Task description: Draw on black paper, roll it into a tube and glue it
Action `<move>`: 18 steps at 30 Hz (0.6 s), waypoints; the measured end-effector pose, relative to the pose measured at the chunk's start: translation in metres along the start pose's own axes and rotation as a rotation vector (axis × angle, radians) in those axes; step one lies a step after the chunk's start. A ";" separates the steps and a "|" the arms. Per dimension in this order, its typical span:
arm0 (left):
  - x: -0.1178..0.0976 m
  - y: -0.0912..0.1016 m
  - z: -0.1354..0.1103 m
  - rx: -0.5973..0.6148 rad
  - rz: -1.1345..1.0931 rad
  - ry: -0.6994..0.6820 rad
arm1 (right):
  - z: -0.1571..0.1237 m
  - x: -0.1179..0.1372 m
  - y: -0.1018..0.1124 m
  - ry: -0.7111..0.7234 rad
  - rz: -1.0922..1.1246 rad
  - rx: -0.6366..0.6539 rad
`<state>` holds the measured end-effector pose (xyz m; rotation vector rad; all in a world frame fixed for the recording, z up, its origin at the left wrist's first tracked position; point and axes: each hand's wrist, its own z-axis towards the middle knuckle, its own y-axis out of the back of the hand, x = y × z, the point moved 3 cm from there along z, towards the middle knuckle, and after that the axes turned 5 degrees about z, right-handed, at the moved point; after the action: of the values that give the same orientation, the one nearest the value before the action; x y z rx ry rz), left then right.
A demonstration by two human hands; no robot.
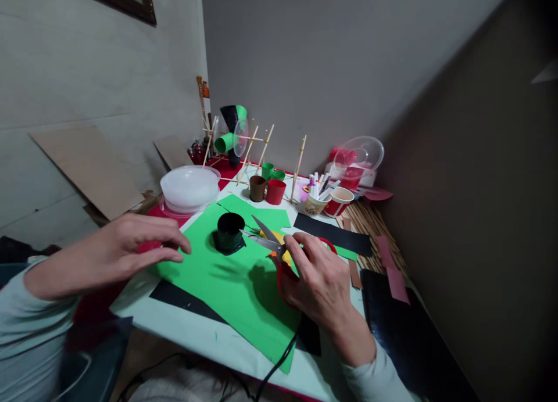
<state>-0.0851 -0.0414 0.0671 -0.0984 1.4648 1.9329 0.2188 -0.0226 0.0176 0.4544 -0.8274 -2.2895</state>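
My right hand (pixel 320 274) grips red-handled scissors (pixel 271 243), their blades apart and pointing left toward a small black paper cup (pixel 231 230). That cup stands on a dark, rough-edged piece on a green sheet (pixel 244 291). Over the sheet's left edge, my left hand (pixel 148 245) is held with fingers extended and thumb apart, nothing in it. A yellow and orange item (pixel 286 258) lies partly hidden behind the scissors.
Stick frames (pixel 299 167), a brown cup (pixel 257 188), a red cup (pixel 276 191) and green cups stand at the back. Markers fill a paper cup (pixel 316 205). Clear plastic bowls (pixel 190 188) sit left; black strips (pixel 333 233) and a dark flat object (pixel 405 326) lie right.
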 end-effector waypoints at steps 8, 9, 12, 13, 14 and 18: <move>-0.048 -0.053 0.054 -0.269 0.128 -0.125 | 0.002 -0.004 -0.005 -0.098 -0.054 0.130; -0.049 -0.057 0.058 -0.272 0.160 -0.154 | 0.002 -0.004 -0.005 -0.116 -0.061 0.145; -0.051 -0.068 0.067 -0.214 0.182 -0.202 | 0.001 -0.006 -0.007 -0.153 -0.071 0.176; -0.050 -0.071 0.069 -0.191 0.174 -0.206 | 0.001 -0.007 -0.008 -0.158 -0.071 0.183; -0.050 -0.073 0.071 -0.173 0.164 -0.206 | 0.000 -0.007 -0.008 -0.161 -0.071 0.191; -0.045 -0.080 0.075 -0.120 0.131 -0.178 | -0.001 -0.007 -0.009 -0.155 -0.088 0.207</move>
<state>0.0195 0.0118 0.0495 0.1153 1.2655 2.0766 0.2208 -0.0129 0.0119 0.4149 -1.1491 -2.3524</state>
